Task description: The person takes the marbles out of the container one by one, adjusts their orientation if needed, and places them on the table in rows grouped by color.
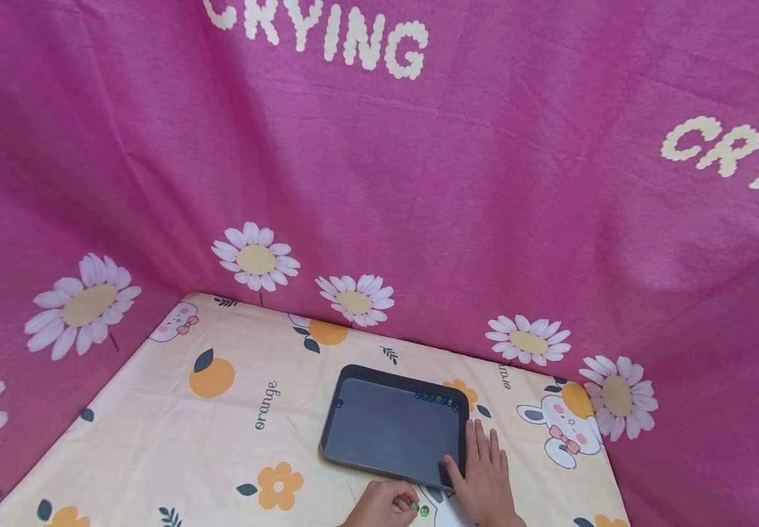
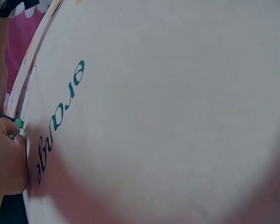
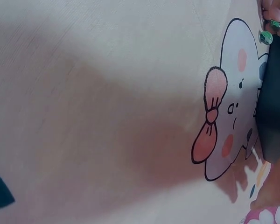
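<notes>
A dark grey rectangular tray [image 1: 392, 432] lies on the table. Near its front edge, my left hand [image 1: 386, 503] has curled fingers and pinches a green glass marble [image 3: 274, 24] between fingertips and thumb. Right beside those fingertips, a second green marble [image 3: 266, 37] lies on the cloth. My right hand [image 1: 482, 476] rests with straight fingers along the tray's right side, its thumb over the near right corner. Inside the tray, several dark blue and greenish marbles [image 1: 438, 400] form a row along the far wall toward the right corner. One blue marble [image 1: 339, 402] sits alone by the left wall.
A cream tablecloth [image 1: 326, 454] printed with oranges, flowers and rabbits covers the table under the tray. Behind it and on both sides hangs a pink curtain [image 1: 419, 219] with daisies and lettering, meeting the table's edges.
</notes>
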Demonstrator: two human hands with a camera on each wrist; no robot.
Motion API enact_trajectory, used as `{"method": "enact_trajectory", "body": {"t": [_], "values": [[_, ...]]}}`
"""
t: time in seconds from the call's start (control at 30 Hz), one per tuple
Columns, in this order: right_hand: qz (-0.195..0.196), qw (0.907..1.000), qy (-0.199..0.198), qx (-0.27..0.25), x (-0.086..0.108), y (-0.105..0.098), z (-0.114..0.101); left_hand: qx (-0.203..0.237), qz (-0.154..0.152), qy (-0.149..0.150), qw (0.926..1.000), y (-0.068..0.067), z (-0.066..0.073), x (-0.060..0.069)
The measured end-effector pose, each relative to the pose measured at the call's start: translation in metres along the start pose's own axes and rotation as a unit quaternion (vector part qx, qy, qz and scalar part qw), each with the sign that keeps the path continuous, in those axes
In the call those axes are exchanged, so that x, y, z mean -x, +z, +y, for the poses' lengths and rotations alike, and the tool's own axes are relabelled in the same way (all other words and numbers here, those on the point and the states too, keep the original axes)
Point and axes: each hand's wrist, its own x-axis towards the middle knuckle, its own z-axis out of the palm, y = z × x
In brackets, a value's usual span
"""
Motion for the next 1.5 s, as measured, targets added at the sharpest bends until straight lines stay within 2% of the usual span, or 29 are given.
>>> {"method": "enact_trajectory", "body": {"t": [0.6,0.8,1.2,1.5], "values": [[-0.002,1.0,0.001,0.008,-0.0006,-0.003,0.0001,-0.061,-0.012,0.024,0.9978,-0.0003,-0.0025,0.0001],[-0.001,1.0,0.003,0.002,-0.0012,-0.0023,-0.0008,-0.064,-0.015,0.017,0.9977,-0.0007,-0.004,-0.0007],[-0.003,1.0,0.002,-0.008,-0.0008,-0.0025,0.0001,-0.069,-0.015,0.027,0.9971,-0.0009,-0.0064,-0.0007],[-0.007,0.9999,0.007,-0.006,-0.0006,-0.0023,0.0001,-0.043,-0.032,0.003,0.9986,-0.0036,-0.0068,0.0003]]}}
